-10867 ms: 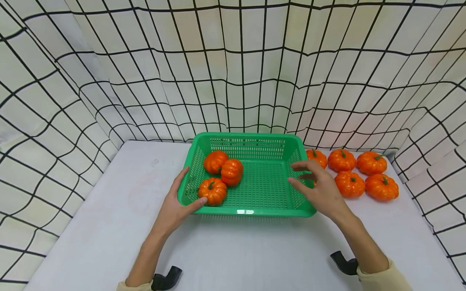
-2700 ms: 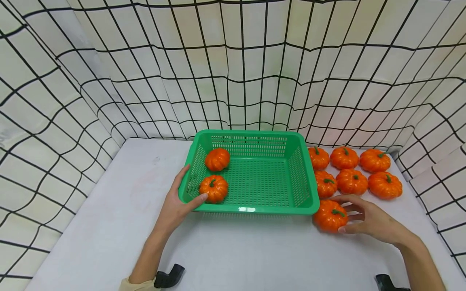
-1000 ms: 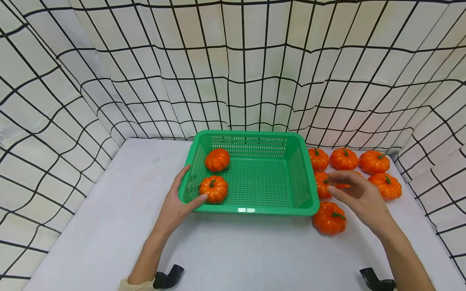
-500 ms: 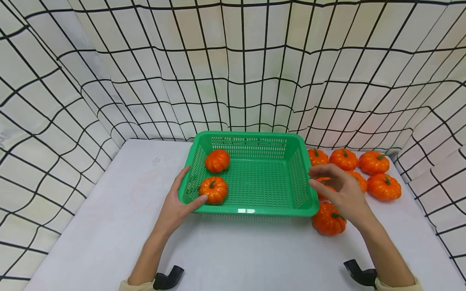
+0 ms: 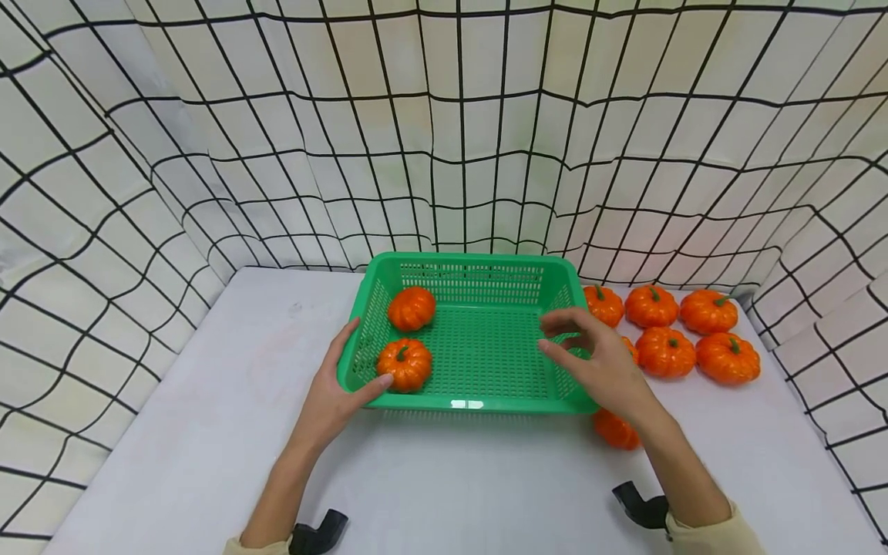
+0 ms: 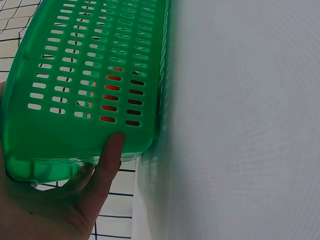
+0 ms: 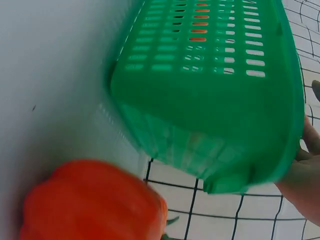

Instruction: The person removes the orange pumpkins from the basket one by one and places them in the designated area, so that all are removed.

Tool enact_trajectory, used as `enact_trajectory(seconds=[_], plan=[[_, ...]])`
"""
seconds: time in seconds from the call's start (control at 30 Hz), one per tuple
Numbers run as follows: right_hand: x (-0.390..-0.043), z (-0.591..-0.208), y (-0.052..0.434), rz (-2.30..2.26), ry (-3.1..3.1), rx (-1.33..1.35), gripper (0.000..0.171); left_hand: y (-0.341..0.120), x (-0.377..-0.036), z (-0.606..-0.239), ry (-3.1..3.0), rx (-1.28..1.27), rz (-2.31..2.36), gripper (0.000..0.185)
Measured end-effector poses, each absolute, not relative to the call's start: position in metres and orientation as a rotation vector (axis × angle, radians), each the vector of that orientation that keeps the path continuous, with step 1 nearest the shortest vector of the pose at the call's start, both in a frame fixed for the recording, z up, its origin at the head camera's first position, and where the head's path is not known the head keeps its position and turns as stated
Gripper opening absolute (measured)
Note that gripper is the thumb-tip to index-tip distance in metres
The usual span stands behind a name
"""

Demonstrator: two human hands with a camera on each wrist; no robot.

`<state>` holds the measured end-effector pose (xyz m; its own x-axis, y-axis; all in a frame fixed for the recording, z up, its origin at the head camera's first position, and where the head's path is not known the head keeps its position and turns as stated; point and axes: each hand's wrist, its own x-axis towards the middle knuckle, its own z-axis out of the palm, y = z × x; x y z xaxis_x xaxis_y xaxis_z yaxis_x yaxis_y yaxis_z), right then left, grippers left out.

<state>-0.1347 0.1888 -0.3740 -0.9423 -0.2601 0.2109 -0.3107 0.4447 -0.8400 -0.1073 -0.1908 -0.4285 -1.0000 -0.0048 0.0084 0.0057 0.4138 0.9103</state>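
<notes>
My left hand [image 5: 336, 397] holds the left front corner of the green plastic basket [image 5: 472, 405], thumb over the rim and fingers along the outer wall. Inside, at the left, lie two small orange pumpkins, one at the back [image 5: 412, 308] and one in front [image 5: 405, 364] near my thumb. Over the basket's right side hovers my right hand [image 5: 610, 368], fingers loosely bent and nothing between them. Just outside the right front corner, a single pumpkin [image 5: 616, 430] is partly covered by my right wrist; it looms large and blurred in the right wrist view.
Right of the basket, several more pumpkins [image 5: 666, 352] stand in two rows on the white table [image 5: 444, 486]; one is mostly hidden behind my right hand. White walls with black netting [image 5: 458, 127] rise behind and at both sides.
Earlier, three pumpkins lay in the basket; now two do, and one sits outside its right front corner. My right hand has let that one go and moved left over the basket. My left hand stays.
</notes>
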Motion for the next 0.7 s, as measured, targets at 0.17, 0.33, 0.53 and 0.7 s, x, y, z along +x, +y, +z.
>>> enact_trajectory(seconds=[0.17, 0.33, 0.53, 0.7], plan=[[-0.143, -0.376, 0.174, 1.574, -2.648, 0.551, 0.033, -0.190, -0.109, -0.428, -2.631, -0.021, -1.688, 0.094], [-0.149, -0.376, 0.157, 1.581, -2.693, 0.579, 0.034, -0.191, -0.109, -0.428, -2.632, -0.025, -1.678, 0.095], [-0.153, -0.377, 0.140, 1.585, -2.749, 0.622, 0.035, -0.192, -0.107, -0.431, -2.636, -0.006, -1.673, 0.094], [-0.155, -0.379, 0.129, 1.584, -2.793, 0.633, 0.036, -0.191, -0.107, -0.430, -2.637, -0.015, -1.658, 0.094]])
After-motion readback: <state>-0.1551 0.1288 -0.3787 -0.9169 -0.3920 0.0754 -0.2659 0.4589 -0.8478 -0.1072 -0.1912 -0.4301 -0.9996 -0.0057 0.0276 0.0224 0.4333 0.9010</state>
